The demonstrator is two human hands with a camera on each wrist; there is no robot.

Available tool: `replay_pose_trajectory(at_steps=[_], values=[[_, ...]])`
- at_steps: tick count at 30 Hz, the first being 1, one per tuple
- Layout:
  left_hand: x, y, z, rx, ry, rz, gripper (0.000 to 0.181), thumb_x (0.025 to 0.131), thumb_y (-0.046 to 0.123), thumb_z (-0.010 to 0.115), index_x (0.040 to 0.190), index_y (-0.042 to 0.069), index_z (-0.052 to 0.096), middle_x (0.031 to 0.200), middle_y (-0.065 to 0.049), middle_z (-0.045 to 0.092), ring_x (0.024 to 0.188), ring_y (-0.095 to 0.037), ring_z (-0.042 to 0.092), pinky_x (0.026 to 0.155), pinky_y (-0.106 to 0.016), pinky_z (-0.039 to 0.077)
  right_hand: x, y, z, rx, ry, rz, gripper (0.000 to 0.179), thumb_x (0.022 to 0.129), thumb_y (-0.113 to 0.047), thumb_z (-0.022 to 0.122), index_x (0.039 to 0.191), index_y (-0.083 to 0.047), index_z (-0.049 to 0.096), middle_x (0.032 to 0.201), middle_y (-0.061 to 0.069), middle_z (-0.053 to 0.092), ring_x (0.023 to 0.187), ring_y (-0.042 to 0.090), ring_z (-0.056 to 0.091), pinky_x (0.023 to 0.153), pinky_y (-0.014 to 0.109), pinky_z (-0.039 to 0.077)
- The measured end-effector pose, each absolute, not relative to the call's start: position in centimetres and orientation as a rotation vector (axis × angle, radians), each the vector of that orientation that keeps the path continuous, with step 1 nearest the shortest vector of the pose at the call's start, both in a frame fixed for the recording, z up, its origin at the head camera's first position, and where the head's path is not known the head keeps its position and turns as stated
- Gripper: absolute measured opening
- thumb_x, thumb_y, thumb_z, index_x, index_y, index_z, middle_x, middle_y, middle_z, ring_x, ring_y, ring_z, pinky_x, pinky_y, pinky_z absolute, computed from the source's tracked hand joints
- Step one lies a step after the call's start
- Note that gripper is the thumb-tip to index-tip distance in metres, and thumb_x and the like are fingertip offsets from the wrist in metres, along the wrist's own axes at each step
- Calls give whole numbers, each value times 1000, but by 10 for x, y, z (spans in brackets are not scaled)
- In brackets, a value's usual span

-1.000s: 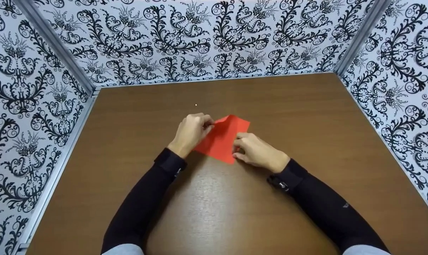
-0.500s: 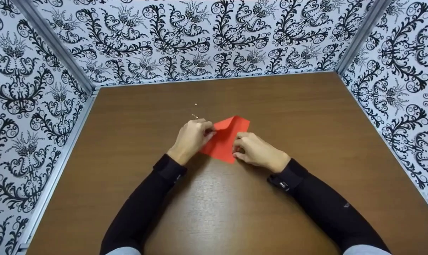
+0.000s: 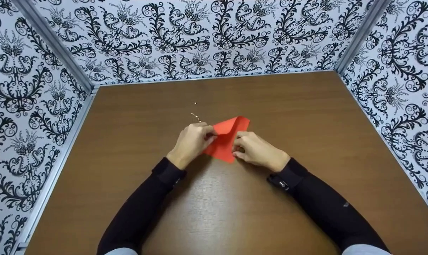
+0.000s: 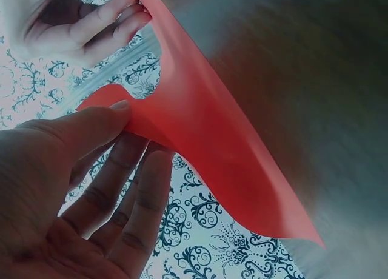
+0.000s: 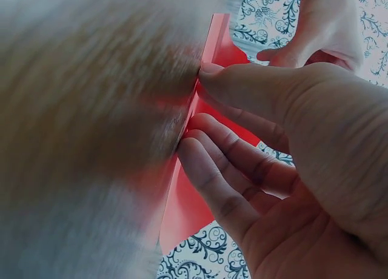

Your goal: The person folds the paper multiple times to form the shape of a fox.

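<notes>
A sheet of red paper lies at the middle of the wooden table, its left side raised and curving over toward the right. My left hand pinches the raised edge between thumb and fingers. In the left wrist view the paper bows upward from the table, the thumb on one face and fingers behind. My right hand rests at the paper's right side, its fingertips pressing it against the tabletop. The right wrist view shows the thumb and fingers spaced along the paper.
The brown wooden table has patterned black-and-white walls at the back and both sides. Metal posts stand at the back corners. A few bright specks show on the tabletop beyond the left hand.
My left hand has moved slightly right and nearer to the body, drawing the paper's left edge inward and bending it more. The right hand has stayed in place.
</notes>
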State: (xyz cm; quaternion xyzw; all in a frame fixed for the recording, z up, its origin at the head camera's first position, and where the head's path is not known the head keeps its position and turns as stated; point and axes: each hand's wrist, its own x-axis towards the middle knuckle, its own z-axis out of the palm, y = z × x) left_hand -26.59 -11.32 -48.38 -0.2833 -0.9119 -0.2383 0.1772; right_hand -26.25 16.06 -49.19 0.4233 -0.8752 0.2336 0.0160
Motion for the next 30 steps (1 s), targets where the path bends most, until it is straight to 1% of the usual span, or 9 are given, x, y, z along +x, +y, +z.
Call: replay_pose_trajectory(at_steps=[3,7,10,19,23,27,30], values=[[-263,-113,-484,-809,-2589,-685,5,101,13,92,106,14,91,91,-4,81,81,-20,79,76,-40,70,-263,161,-492,1311,-2726,735,8,103,-4,87,96,-8,86,100,10,73,93,23,72,81,34,63],[-260,-113,-485,-832,-2595,-705,5,101,11,91,104,14,91,91,-4,81,81,-20,79,76,-41,70,-264,162,-494,1319,-2718,734,9,102,-3,87,96,-8,87,102,9,75,93,23,73,82,37,64],[-258,-112,-486,-852,-2592,-714,5,101,10,91,105,14,91,92,-3,81,81,-18,79,77,-39,70,-264,162,-494,1326,-2712,730,8,102,-3,87,96,-8,87,102,9,76,93,22,74,84,39,66],[-251,-107,-489,-891,-2574,-688,5,101,11,92,104,14,90,90,-3,79,79,-16,78,73,-37,69,-262,161,-491,1323,-2708,706,7,102,-5,89,96,-8,86,100,8,74,89,22,72,81,38,65],[-248,-105,-489,-893,-2574,-690,4,101,11,92,103,14,89,90,-3,78,79,-16,76,73,-38,68,-263,162,-491,1317,-2719,699,6,102,-6,89,97,-8,87,102,8,75,90,21,72,82,37,65],[-244,-103,-486,-889,-2594,-698,4,102,13,92,101,14,88,90,-3,78,78,-17,75,72,-40,68,-263,163,-491,1309,-2733,694,5,102,-6,89,97,-8,88,100,7,74,89,20,72,82,37,64],[-242,-101,-484,-895,-2602,-701,4,103,14,91,100,14,88,92,-1,80,80,-18,76,74,-40,68,-262,164,-491,1304,-2737,692,5,101,-5,90,97,-9,89,98,6,74,89,19,73,81,37,65]])
